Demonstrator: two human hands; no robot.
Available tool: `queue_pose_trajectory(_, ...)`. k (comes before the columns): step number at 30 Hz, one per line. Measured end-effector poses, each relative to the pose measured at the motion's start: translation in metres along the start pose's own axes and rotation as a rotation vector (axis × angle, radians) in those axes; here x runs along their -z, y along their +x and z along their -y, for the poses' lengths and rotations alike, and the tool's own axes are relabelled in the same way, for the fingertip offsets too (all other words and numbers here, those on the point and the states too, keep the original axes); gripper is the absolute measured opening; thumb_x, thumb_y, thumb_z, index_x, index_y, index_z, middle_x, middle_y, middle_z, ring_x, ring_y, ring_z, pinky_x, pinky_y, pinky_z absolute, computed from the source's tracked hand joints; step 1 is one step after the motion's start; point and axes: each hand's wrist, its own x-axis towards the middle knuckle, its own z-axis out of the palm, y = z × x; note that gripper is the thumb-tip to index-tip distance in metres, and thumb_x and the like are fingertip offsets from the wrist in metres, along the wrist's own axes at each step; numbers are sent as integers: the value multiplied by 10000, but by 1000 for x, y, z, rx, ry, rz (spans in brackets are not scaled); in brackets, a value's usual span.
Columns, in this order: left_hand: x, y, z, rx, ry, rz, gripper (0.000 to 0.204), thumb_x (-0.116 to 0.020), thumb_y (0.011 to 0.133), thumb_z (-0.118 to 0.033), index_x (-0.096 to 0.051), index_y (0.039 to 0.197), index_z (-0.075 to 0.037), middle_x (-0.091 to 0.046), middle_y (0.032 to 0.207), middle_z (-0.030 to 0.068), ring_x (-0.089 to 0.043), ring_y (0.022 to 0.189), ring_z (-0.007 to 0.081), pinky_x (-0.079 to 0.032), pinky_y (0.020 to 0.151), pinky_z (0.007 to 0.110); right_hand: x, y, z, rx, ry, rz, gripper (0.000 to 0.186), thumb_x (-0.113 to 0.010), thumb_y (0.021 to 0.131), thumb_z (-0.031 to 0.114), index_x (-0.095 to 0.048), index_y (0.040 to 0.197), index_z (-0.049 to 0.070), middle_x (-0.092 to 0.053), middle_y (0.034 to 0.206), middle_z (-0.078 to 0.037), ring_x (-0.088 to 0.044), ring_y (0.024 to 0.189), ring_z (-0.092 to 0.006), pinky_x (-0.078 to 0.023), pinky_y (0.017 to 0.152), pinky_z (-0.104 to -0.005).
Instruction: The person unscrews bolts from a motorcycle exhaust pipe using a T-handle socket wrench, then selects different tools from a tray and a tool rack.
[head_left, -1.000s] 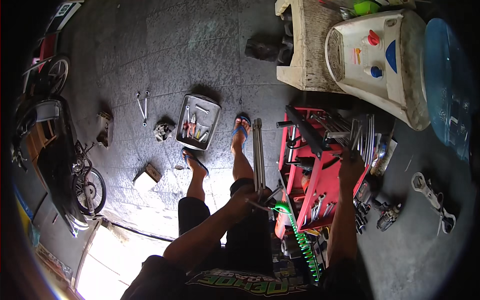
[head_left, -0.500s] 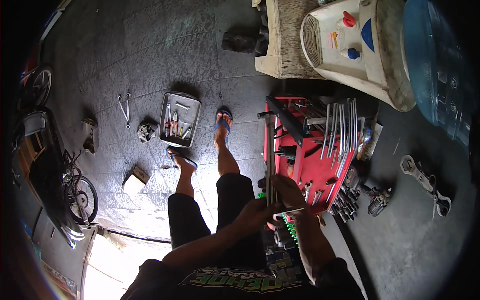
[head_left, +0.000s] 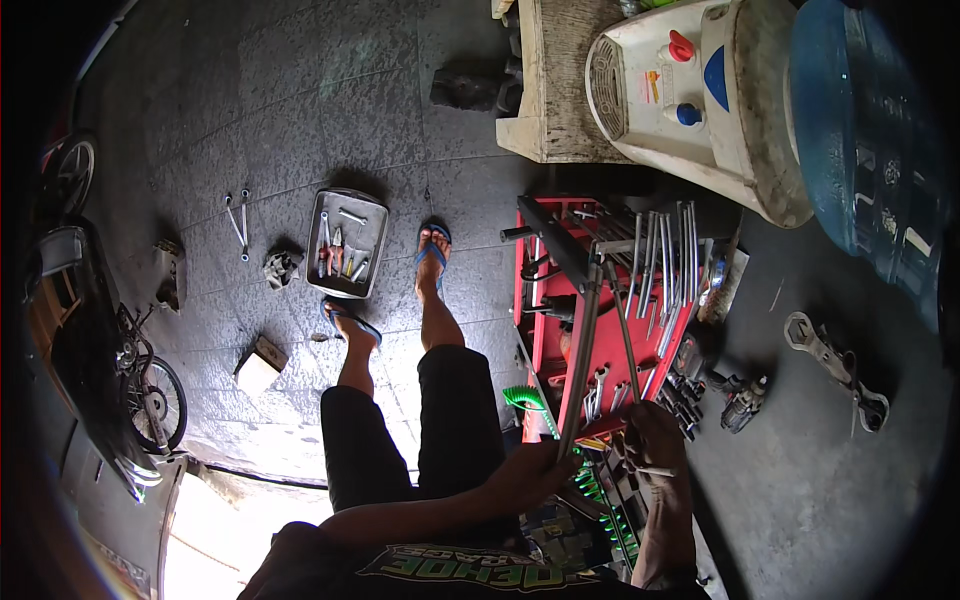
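My left hand (head_left: 525,477) is closed round the lower end of long metal rods (head_left: 580,380), which slant up across a red tool cart (head_left: 620,350). To its right, my right hand (head_left: 652,437) grips a thin T-handle wrench (head_left: 623,335); a short crossbar shows below the fingers, and the shaft points up and left. The rods and the wrench shaft come close at their far ends; I cannot tell whether they touch. Long curved-looking metal bars (head_left: 665,260) stand in a row on the cart, with open-end wrenches (head_left: 598,392) lying nearer me.
A metal tray (head_left: 383,225) of hand tools lies on the floor by my feet, with loose wrenches (head_left: 243,225) and a small box (head_left: 262,365) to its left. A green coiled hose (head_left: 525,397) hangs beside the cart. A water dispenser (head_left: 750,130) stands far right; a motorcycle (head_left: 90,330) stands left.
My hands have moved apart: the right went rightward and slightly down with the T-handle wrench, separating it from the rods. The left moved down and right, still holding the rods.
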Motion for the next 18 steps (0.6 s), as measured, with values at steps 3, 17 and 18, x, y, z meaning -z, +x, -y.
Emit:
queue_pose_trajectory(3, -7, 18, 11, 32, 20, 62, 464, -479, 994, -414, -595, 867, 16, -569, 641, 122, -574, 621, 234, -442, 614, 418, 15, 12, 22, -63, -120, 38, 348, -501, 1002, 336, -656, 1036, 27, -494, 536, 17, -420, 390, -61, -313, 345, -249)
queue_pose_trajectory(17, 1, 102, -59, 43, -238, 30, 495, -517, 978, -455, -636, 893, 19, -580, 689, 77, -570, 632, 150, -445, 579, 351, 9, 130, 60, 645, -354, -231, 268, -633, 914, 170, -613, 1105, -17, -640, 810, -73, -631, 675, -134, -557, 628, -267)
queue_pose_trajectory(18, 6, 108, -67, 109, -302, 61, 472, -515, 982, -438, -643, 898, 8, -586, 701, 76, -566, 630, 129, -445, 556, 322, 13, 145, 50, 646, -358, -232, 268, -633, 914, 170, -613, 1105, -17, -640, 810, -73, -631, 675, -134, -557, 628, -267)
